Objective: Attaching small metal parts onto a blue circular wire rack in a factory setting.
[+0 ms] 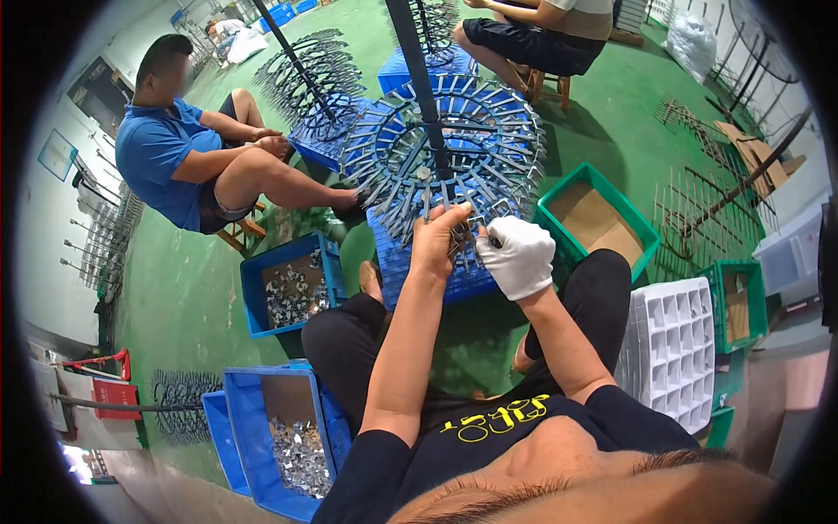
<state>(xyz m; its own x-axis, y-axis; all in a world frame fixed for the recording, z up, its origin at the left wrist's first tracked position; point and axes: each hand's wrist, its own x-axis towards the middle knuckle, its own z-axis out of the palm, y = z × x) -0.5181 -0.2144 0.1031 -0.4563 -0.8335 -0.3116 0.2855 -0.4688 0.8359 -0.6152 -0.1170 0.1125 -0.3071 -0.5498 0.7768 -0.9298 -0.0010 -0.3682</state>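
In front of me stands a round metal hanging rack [443,131], tiers of prongs spreading from a dark upright pole [419,70]. Both my hands are at its near edge. My bare left hand [440,240] is closed among the lower prongs, thumb and fingers pinched together; what they grip is too small to make out. Close beside it, my right hand [521,257] wears a white glove. Its fingers are curled and pressed together at the prongs, and anything in them is hidden. Under the rack is a blue plastic crate [410,284].
Blue bins [253,293] [240,384] of small metal parts stand at my left. A green bin [642,249] lined with cardboard and a stack of white compartment trays [637,349] are at right. A person in blue [161,157] sits at left; another [550,39] sits beyond the rack.
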